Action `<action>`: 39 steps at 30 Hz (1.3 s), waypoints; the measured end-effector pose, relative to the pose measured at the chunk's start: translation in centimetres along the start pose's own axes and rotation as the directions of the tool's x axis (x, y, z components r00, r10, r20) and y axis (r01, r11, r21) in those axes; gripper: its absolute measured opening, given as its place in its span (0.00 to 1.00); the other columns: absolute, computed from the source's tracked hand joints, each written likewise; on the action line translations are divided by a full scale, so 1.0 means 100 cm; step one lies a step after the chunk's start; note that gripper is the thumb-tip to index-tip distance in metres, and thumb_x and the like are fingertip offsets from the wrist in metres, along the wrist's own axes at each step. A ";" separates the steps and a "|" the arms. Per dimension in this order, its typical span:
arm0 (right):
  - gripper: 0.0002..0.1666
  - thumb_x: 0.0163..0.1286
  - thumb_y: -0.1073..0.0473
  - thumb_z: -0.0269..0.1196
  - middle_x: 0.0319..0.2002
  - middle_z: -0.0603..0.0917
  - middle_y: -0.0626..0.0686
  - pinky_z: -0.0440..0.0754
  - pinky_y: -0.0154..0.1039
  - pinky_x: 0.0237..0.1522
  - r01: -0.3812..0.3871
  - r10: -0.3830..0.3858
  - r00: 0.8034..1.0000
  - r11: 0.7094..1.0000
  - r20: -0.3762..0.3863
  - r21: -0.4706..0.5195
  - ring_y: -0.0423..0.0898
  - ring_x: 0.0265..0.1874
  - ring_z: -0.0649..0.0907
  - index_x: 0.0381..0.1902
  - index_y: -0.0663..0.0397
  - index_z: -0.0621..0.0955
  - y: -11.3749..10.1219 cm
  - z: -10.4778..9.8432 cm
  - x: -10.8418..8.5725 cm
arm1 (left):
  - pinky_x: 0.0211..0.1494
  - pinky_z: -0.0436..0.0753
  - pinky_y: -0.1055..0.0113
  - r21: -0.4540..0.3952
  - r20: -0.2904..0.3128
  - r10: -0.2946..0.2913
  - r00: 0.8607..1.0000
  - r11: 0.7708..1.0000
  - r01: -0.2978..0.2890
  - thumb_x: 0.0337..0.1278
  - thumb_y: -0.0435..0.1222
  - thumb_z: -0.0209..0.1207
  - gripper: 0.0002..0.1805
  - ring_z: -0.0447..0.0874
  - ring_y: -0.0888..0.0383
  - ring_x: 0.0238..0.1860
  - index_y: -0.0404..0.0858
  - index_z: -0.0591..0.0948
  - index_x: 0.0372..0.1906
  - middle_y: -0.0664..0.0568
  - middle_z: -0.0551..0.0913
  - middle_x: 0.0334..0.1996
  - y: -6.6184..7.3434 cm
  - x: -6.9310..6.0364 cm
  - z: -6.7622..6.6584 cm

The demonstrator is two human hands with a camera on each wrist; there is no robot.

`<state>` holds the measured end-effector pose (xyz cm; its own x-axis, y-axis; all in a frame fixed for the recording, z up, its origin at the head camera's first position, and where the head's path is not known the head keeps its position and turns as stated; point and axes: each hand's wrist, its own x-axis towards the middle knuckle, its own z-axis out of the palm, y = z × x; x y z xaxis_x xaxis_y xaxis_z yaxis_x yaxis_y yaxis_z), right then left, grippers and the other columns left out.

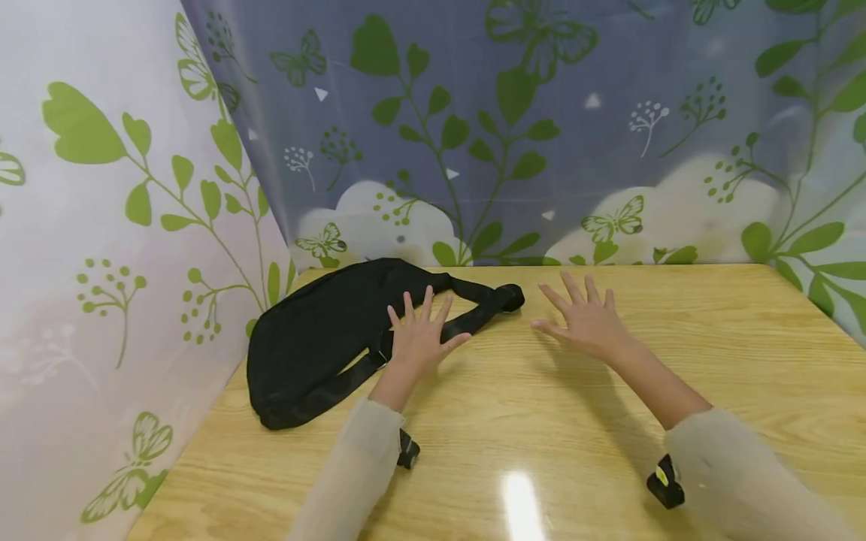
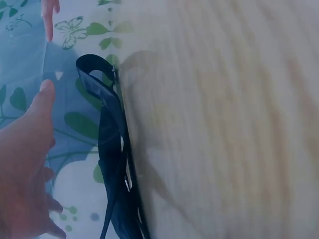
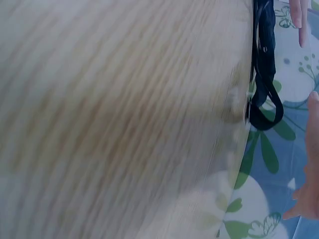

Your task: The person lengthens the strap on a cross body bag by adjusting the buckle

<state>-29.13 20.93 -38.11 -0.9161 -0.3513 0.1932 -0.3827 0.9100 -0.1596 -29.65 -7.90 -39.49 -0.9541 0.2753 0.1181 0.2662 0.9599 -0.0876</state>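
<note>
Free room over the right side of the desk (image 1: 731,330), black bag (image 1: 304,338) blocking the far left, its strap (image 1: 473,317) jutting toward the middle, patterned back curtain (image 1: 609,135) closing the far edge, patterned side curtain (image 1: 81,203) bounding the left.

The setting is a screened-off corner; the room type is indeterminable. Leaf-and-butterfly hangings (image 1: 460,135) line the frame's top and left; a wood-grain table (image 1: 494,406) fills the lower centre.
</note>
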 end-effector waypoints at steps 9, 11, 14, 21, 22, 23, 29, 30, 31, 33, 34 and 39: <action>0.45 0.64 0.30 0.47 0.71 0.41 0.61 0.39 0.69 0.56 0.016 -0.017 1.000 0.998 0.017 0.055 0.69 0.65 0.41 0.72 0.45 0.53 -0.022 0.019 0.028 | 0.61 0.39 0.37 -0.092 -0.073 -0.072 0.995 0.994 0.065 0.53 0.70 0.34 0.44 0.30 0.38 0.68 0.55 0.43 0.72 0.48 0.35 0.71 -0.020 -0.026 0.000; 0.45 0.65 0.31 0.47 0.71 0.40 0.61 0.40 0.69 0.56 0.022 -0.024 0.999 0.998 0.038 0.058 0.69 0.65 0.41 0.72 0.45 0.52 -0.029 0.024 0.036 | 0.61 0.38 0.37 -0.125 -0.089 -0.099 0.991 0.988 0.087 0.54 0.69 0.37 0.45 0.30 0.38 0.68 0.54 0.43 0.72 0.47 0.35 0.71 -0.034 -0.038 -0.001; 0.45 0.65 0.31 0.46 0.71 0.41 0.61 0.42 0.68 0.57 0.034 -0.037 0.998 0.998 0.053 0.051 0.69 0.65 0.43 0.72 0.45 0.53 -0.035 0.031 0.046 | 0.60 0.37 0.36 -0.165 -0.097 -0.154 0.983 0.977 0.137 0.55 0.67 0.40 0.45 0.30 0.37 0.67 0.51 0.45 0.72 0.45 0.36 0.71 -0.054 -0.058 0.000; 0.43 0.65 0.31 0.46 0.70 0.47 0.61 0.47 0.66 0.58 0.066 -0.070 0.996 0.994 0.051 0.089 0.67 0.65 0.47 0.71 0.47 0.56 -0.040 0.050 0.058 | 0.56 0.30 0.33 -0.240 0.005 -0.437 0.899 0.873 0.425 0.55 0.67 0.42 0.47 0.28 0.31 0.65 0.43 0.49 0.72 0.35 0.40 0.69 -0.097 -0.113 0.011; 0.43 0.66 0.32 0.47 0.70 0.48 0.61 0.48 0.66 0.58 0.069 -0.073 0.996 0.993 0.044 0.096 0.67 0.65 0.48 0.71 0.48 0.57 -0.039 0.052 0.058 | 0.56 0.30 0.32 -0.246 0.029 -0.469 0.883 0.853 0.461 0.56 0.66 0.41 0.46 0.28 0.29 0.65 0.42 0.50 0.72 0.34 0.40 0.69 -0.102 -0.118 0.014; 0.43 0.65 0.32 0.46 0.69 0.49 0.62 0.49 0.66 0.57 0.072 -0.076 0.996 0.993 0.042 0.094 0.67 0.65 0.49 0.70 0.48 0.58 -0.038 0.053 0.059 | 0.56 0.31 0.32 -0.240 0.054 -0.490 0.870 0.839 0.487 0.56 0.66 0.40 0.46 0.29 0.28 0.64 0.41 0.50 0.72 0.32 0.41 0.69 -0.107 -0.121 0.017; 0.42 0.65 0.32 0.49 0.68 0.51 0.63 0.55 0.66 0.55 0.062 -0.068 0.994 0.996 0.086 0.068 0.67 0.64 0.52 0.69 0.49 0.61 -0.025 0.060 0.054 | 0.53 0.42 0.28 -0.185 0.154 -0.491 0.858 0.838 0.513 0.58 0.66 0.36 0.45 0.40 0.23 0.61 0.40 0.54 0.71 0.29 0.48 0.66 -0.119 -0.123 0.028; 0.42 0.64 0.33 0.50 0.68 0.52 0.64 0.55 0.66 0.55 0.061 -0.067 0.993 0.996 0.095 0.066 0.67 0.63 0.53 0.69 0.49 0.61 -0.024 0.060 0.052 | 0.52 0.43 0.27 -0.177 0.155 -0.488 0.859 0.842 0.510 0.59 0.65 0.37 0.44 0.42 0.23 0.61 0.40 0.55 0.71 0.29 0.50 0.66 -0.120 -0.122 0.029; 0.42 0.64 0.33 0.50 0.68 0.52 0.64 0.56 0.66 0.55 0.061 -0.068 0.992 0.996 0.108 0.063 0.68 0.63 0.53 0.69 0.49 0.61 -0.023 0.061 0.050 | 0.52 0.45 0.27 -0.167 0.157 -0.485 0.860 0.846 0.507 0.59 0.65 0.38 0.43 0.43 0.22 0.60 0.40 0.56 0.70 0.30 0.51 0.66 -0.120 -0.121 0.029; 0.42 0.64 0.33 0.50 0.68 0.52 0.64 0.58 0.65 0.54 0.062 -0.069 0.989 0.997 0.129 0.054 0.68 0.63 0.55 0.69 0.49 0.61 -0.020 0.060 0.046 | 0.51 0.48 0.27 -0.141 0.159 -0.474 0.866 0.857 0.495 0.59 0.64 0.39 0.42 0.45 0.21 0.59 0.41 0.57 0.70 0.30 0.53 0.65 -0.121 -0.118 0.030; 0.42 0.64 0.33 0.51 0.68 0.52 0.64 0.58 0.65 0.54 0.066 -0.073 0.988 0.997 0.134 0.051 0.68 0.62 0.55 0.69 0.49 0.62 -0.019 0.060 0.044 | 0.51 0.49 0.27 -0.128 0.160 -0.467 0.870 0.864 0.487 0.59 0.64 0.40 0.41 0.46 0.21 0.59 0.41 0.58 0.70 0.30 0.53 0.65 -0.121 -0.116 0.031; 0.43 0.63 0.32 0.50 0.67 0.54 0.65 0.61 0.65 0.52 0.073 -0.076 0.984 0.997 0.160 0.019 0.68 0.61 0.57 0.68 0.50 0.63 -0.016 0.057 0.031 | 0.50 0.53 0.28 -0.087 0.152 -0.417 0.896 0.898 0.432 0.60 0.62 0.43 0.39 0.49 0.20 0.57 0.43 0.59 0.70 0.29 0.55 0.64 -0.122 -0.112 0.034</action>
<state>-32.00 17.14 -42.73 -0.8919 -0.4497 0.0477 -0.4511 0.8774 -0.1636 -22.68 -22.88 -43.08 -0.9869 -0.1610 -0.0075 -0.1612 0.9852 0.0581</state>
